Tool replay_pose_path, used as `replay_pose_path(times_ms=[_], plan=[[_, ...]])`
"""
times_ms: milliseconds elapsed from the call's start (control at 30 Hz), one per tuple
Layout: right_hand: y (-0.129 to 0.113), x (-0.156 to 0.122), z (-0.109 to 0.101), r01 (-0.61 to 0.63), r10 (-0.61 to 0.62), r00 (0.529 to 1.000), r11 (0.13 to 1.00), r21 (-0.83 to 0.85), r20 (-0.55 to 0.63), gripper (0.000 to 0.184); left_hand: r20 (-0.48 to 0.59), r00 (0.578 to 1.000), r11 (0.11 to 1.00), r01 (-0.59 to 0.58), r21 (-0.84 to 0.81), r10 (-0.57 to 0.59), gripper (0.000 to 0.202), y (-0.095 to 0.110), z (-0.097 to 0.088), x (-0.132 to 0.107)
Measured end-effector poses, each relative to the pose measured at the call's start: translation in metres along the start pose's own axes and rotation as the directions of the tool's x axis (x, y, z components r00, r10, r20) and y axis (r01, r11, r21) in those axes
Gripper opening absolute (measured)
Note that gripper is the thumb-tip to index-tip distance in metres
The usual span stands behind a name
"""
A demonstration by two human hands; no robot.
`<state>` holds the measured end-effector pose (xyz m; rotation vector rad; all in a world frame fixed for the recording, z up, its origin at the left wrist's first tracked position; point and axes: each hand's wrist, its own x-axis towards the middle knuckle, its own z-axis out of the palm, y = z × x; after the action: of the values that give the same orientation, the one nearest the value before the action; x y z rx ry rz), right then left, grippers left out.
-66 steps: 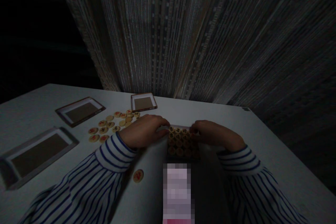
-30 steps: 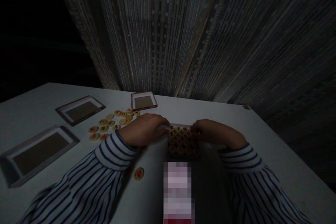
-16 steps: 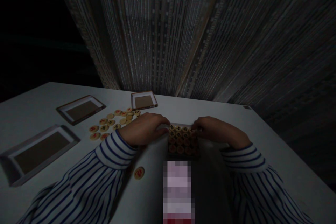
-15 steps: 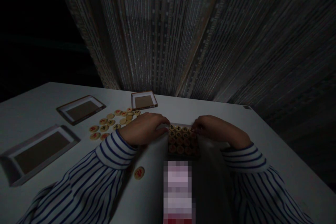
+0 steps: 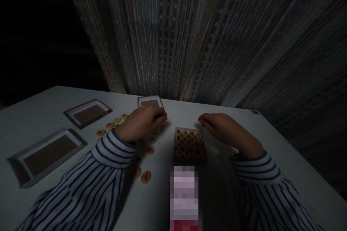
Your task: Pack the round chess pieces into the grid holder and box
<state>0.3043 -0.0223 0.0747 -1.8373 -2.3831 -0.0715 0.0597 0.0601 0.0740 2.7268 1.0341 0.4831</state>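
A small box [image 5: 205, 151] of Chinese chess pieces stands in the middle of the table, with round wooden pieces [image 5: 185, 144] lying in rows inside. Black characters show on the far rows, red ones nearer me. My left hand [image 5: 141, 124] is left of the box, above loose pieces. Its fingers are curled together, and whatever they may hold is hidden. Just beyond the box's right far corner, my right hand [image 5: 226, 130] hovers with fingertips pressed together and nothing visible in them. Both hands are apart from the box. A loose red-marked piece [image 5: 145, 177] lies near my left sleeve.
Three shallow box parts lie on the white table [image 5: 181, 113]: a near-left one [image 5: 47, 155], a brown-rimmed one [image 5: 88, 113] behind it, and a far one [image 5: 150, 101] partly behind my left hand. More loose pieces [image 5: 101, 133] lie on the left. A string curtain [image 5: 176, 36] hangs behind.
Both hands have come away from the box's far corners, the left going left over the loose pieces, the right slightly up and back. The box has come into full view.
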Motion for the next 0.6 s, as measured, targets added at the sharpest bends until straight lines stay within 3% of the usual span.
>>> replay_pose_path(times_ms=[400, 600], plan=[[-0.028, 0.002, -0.007, 0.031, -0.03, 0.999, 0.999, 0.025, -0.042, 0.025, -0.015, 0.999, 0.996, 0.039, -0.079, -0.04, 0.032, -0.023, -0.044, -0.018], [-0.036, 0.0, -0.01, 0.082, -0.065, 0.983, 0.992, 0.096, -0.174, 0.028, -0.049, 0.998, 0.998, 0.033, -0.062, -0.036, 0.031, -0.027, -0.06, -0.029]])
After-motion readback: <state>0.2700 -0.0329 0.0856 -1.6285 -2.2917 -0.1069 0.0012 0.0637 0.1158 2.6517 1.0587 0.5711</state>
